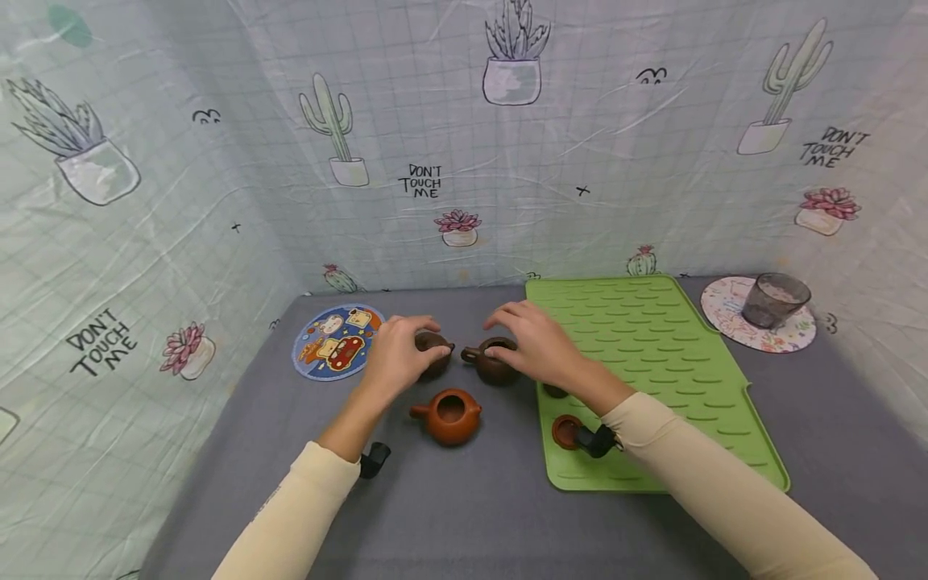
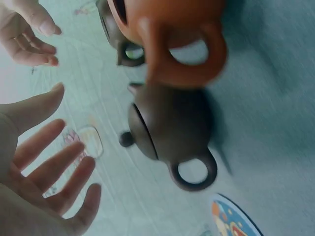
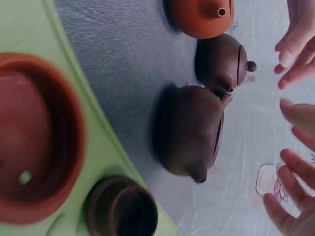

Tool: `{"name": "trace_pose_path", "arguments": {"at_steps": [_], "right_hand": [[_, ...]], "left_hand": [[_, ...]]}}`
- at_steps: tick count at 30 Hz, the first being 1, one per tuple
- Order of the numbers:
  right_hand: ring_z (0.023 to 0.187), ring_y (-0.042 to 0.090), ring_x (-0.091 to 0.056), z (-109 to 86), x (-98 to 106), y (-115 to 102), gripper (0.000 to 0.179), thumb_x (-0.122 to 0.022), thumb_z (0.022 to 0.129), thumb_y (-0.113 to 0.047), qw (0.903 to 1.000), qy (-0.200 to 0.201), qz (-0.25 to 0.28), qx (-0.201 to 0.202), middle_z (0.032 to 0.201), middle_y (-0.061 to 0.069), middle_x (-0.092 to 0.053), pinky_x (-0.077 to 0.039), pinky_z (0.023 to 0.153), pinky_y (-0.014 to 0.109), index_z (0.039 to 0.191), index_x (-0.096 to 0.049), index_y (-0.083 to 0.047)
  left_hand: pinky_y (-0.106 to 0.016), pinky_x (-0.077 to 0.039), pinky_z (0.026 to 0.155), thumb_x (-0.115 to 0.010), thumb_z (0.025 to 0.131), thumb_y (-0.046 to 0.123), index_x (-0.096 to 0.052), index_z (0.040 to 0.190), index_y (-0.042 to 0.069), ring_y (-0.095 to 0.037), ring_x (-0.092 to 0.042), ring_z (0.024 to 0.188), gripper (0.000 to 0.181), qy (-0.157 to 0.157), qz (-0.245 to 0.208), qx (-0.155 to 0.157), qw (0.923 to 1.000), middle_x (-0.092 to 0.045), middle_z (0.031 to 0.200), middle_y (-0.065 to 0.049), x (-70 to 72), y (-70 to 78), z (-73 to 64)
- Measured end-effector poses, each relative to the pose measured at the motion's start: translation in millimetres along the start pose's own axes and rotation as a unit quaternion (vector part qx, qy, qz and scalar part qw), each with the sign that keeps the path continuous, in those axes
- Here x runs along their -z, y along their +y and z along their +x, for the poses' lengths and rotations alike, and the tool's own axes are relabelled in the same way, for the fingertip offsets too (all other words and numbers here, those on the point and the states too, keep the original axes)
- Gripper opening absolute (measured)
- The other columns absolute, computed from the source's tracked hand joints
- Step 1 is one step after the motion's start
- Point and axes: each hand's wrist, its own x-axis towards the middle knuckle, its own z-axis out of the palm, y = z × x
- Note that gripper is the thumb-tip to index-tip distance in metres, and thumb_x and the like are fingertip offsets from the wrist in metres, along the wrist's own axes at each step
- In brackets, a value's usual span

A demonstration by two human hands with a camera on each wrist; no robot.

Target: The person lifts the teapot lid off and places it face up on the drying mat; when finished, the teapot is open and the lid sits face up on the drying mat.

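Note:
In the head view my left hand [image 1: 401, 350] is over a lidded dark brown teapot [image 1: 433, 366]. Its fingers are loosely spread and apart from the pot in the left wrist view. My right hand [image 1: 535, 345] hovers over a second dark brown teapot [image 1: 496, 370] that has no lid on it; the right wrist view shows those fingers spread, holding nothing. Nearer the front is an orange-brown teapot [image 1: 453, 419], its top uncovered. On the green mat lie an orange-brown lid [image 1: 568, 432] and a dark lid [image 3: 123, 206], the latter partly hidden by my right forearm in the head view.
The green ridged mat [image 1: 631, 338] covers the table right of the teapots. Behind its right edge, a grey translucent cup [image 1: 774, 302] stands on a patterned round coaster [image 1: 793, 334]. A blue cartoon coaster [image 1: 319, 346] lies at the back left. Printed cloth [image 1: 580, 145] hangs behind.

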Motion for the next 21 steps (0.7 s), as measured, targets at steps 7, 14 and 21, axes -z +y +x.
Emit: {"name": "trace_pose_path", "arguments": {"at_steps": [7, 14, 21], "right_hand": [[0.124, 0.025, -0.060, 16.0, -12.1, -9.7, 0.033, -0.080, 0.089, -0.032, 0.9993, 0.019, 0.006, 0.032, 0.131, 0.003, -0.067, -0.054, 0.100, 0.045, 0.119, -0.072, -0.021], [0.126, 0.025, -0.059, 27.2, -22.2, -19.6, 0.036, -0.081, 0.089, -0.030, 0.9990, 0.002, 0.013, 0.042, 0.134, 0.002, -0.065, -0.054, 0.102, 0.044, 0.123, -0.071, -0.021], [0.129, 0.026, -0.059, 33.6, -30.2, -24.6, 0.040, -0.080, 0.090, -0.030, 0.9972, -0.017, 0.016, 0.070, 0.136, 0.003, -0.064, -0.053, 0.105, 0.045, 0.127, -0.070, -0.020]], "left_hand": [[-0.054, -0.050, 0.104, -0.086, 0.083, 0.030, -0.078, 0.117, 0.011, -0.037, -0.062, 0.124, 0.040, 0.032, 0.000, 0.026, 0.9991, -0.070, 0.136, -0.010, 5.7, -14.2, -4.7], [-0.053, -0.053, 0.095, -0.088, 0.079, 0.032, -0.078, 0.116, 0.010, -0.038, -0.068, 0.113, 0.044, 0.054, -0.005, 0.034, 0.9980, -0.072, 0.131, -0.014, 5.6, -29.1, -7.7], [-0.051, -0.053, 0.089, -0.088, 0.080, 0.033, -0.077, 0.119, 0.010, -0.039, -0.069, 0.109, 0.046, 0.054, -0.006, 0.060, 0.9967, -0.071, 0.133, -0.014, 2.7, -39.1, -13.6]]}}
